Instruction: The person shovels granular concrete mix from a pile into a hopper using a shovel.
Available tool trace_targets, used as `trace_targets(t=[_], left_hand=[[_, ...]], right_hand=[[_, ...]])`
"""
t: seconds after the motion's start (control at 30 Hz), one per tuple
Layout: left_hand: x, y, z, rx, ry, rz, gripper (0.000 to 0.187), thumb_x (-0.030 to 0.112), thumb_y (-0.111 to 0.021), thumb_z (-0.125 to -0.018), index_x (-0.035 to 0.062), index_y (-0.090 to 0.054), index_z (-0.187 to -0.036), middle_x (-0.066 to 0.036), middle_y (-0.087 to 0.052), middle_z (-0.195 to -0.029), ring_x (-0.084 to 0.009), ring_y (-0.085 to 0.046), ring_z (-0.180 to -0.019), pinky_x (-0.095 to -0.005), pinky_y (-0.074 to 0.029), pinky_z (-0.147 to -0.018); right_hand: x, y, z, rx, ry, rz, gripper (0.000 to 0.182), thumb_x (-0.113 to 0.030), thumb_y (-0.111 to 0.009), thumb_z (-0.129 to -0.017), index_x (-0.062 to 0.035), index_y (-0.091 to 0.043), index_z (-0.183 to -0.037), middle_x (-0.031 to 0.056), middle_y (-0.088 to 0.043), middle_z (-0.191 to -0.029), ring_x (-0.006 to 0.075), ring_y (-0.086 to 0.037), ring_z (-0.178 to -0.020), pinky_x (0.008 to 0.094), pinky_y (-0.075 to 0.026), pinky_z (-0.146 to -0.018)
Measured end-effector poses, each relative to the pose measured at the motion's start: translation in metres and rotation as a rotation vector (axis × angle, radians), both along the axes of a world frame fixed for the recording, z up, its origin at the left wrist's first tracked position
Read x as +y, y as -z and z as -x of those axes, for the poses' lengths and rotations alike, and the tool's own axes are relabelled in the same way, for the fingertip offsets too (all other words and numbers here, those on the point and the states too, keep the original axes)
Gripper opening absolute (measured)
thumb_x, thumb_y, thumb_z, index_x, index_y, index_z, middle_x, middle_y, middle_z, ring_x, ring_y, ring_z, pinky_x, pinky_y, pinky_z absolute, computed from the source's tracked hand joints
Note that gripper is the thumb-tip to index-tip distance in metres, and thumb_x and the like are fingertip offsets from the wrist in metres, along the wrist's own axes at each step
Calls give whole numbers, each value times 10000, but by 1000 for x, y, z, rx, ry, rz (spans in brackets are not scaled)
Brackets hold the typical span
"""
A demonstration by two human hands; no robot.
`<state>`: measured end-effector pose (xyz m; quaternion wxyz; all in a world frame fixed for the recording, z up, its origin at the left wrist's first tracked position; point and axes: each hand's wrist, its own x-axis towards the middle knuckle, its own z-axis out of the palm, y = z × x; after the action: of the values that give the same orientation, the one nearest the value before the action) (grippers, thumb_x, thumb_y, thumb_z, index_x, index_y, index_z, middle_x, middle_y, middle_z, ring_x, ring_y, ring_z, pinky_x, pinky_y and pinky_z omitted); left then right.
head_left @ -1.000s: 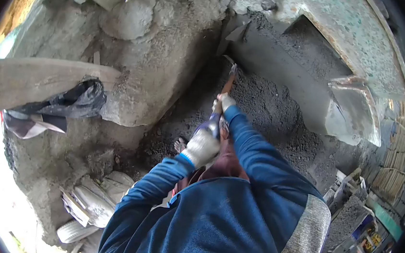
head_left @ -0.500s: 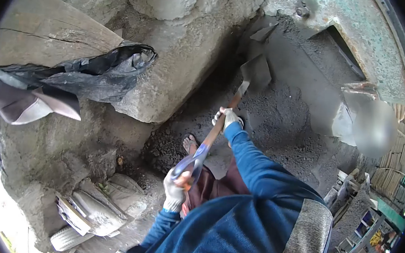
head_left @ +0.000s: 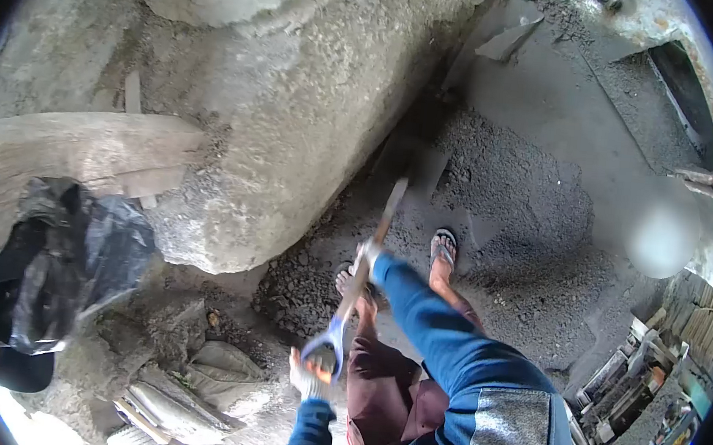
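Head view. The person stood over a bed of dark grey gravel and sand (head_left: 528, 195), holding a shovel (head_left: 366, 257) with both gloved hands.

Left hand (head_left: 309, 375): closed around the blue D-grip at the top end of the shovel, low in the frame, close to the body. Glove light-coloured, with an orange patch showing at the grip.

Right hand (head_left: 366, 259): closed around the wooden shaft about midway along, blue sleeve (head_left: 432, 331) extended toward it.

The shovel ran diagonally from the D-grip at lower left up to the blade (head_left: 408, 163) at upper right. The blade was blurred; it lay at the edge of the dark gravel, just beside the foot of a large grey concrete mass (head_left: 299, 107). Whether the blade carried a load could not be told.

Both feet in sandals; the right one (head_left: 444, 249) was planted on the gravel, the left mostly hidden behind the shaft.

Surroundings: a black plastic bag (head_left: 64, 265) draped over a wooden plank (head_left: 75, 143) at left; crumpled grey sacks (head_left: 198, 387) on the ground at lower left; a rusted greenish metal hopper (head_left: 682, 90) at upper right; stacked crates and clutter (head_left: 630, 390) at lower right.
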<state>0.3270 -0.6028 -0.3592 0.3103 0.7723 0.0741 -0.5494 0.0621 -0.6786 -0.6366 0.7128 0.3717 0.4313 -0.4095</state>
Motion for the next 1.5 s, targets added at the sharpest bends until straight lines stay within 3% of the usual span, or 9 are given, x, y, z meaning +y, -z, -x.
trace_targets(t=[0.2, 0.57, 0.73, 0.93, 1.13, 1.37, 1.43, 1.47, 1.5], left_hand=[[-59, 5, 89, -150, 101, 150, 311, 394, -611, -941, 124, -499, -835, -7, -444, -622, -139, -438, -502, -322, -339, -411], [-70, -56, 67, 8, 546, 349, 448, 422, -570, -962, 122, -432, -658, -9, -442, -527, -130, -388, -394, -289, -304, -364], [-50, -42, 118, 326, 848, 79, 468, 518, -555, -928, 124, -494, -683, -25, -459, -530, -168, -408, -391, -331, -296, -346], [27, -136, 316, 946, 1215, -23, 435, 491, -609, -922, 114, -527, -721, 0, -457, -537, -152, -467, -427, -300, -364, -389], [53, -353, 337, 1361, 1795, 650, 381, 416, -644, -919, 64, -569, -794, -34, -540, -632, -137, -528, -526, -286, -439, -483], [-42, -124, 166, 603, 941, -106, 475, 559, -536, -927, 152, -521, -684, -19, -515, -614, -198, -494, -497, -381, -410, -479], [-38, -75, 63, 378, 580, -92, 481, 586, -547, -906, 182, -505, -647, 1, -511, -617, -194, -487, -521, -372, -367, -474], [-37, -22, -48, 745, 547, -103, 399, 529, -617, -875, 133, -566, -878, -62, -576, -906, -228, -590, -886, -430, -495, -712], [-24, -108, -22, 304, 518, -180, 440, 562, -610, -861, 134, -560, -946, -69, -537, -1000, -233, -531, -967, -459, -460, -780]], right_hand=[[-38, -25, 69, 329, 138, -7, 110, -166, -582, -879, -152, -494, -814, 50, -471, -622, 235, -485, -480, 477, -476, -487], [77, -139, 80, 233, 703, 62, 107, -177, -619, -886, -181, -514, -870, 2, -500, -718, 205, -523, -632, 456, -487, -676], [204, -250, 150, 431, 963, -306, 48, -149, -549, -902, -170, -521, -934, 34, -492, -705, 246, -509, -562, 436, -463, -518], [373, -492, 240, 983, 1483, -169, 376, -441, -342, -1030, -184, -490, -799, 21, -444, -563, 222, -437, -495, 411, -420, -509], [446, -621, 246, 1218, 1469, 50, 90, -178, -518, -930, -111, -520, -871, 31, -525, -686, 220, -556, -601, 421, -509, -644], [263, -364, 179, 752, 985, 105, 219, -230, -455, -985, -137, -549, -810, 27, -530, -690, 244, -577, -623, 451, -494, -603], [203, -233, 110, 942, 400, -151, 115, -133, -506, -920, -103, -535, -813, 56, -584, -739, 268, -614, -624, 445, -493, -526], [180, -220, 65, 661, 494, -124, 117, -154, -502, -923, -119, -541, -819, 72, -581, -723, 267, -611, -606, 465, -492, -501], [156, -208, 21, 379, 572, -134, 119, -174, -498, -926, -134, -547, -825, 89, -578, -707, 266, -608, -588, 484, -490, -477]])
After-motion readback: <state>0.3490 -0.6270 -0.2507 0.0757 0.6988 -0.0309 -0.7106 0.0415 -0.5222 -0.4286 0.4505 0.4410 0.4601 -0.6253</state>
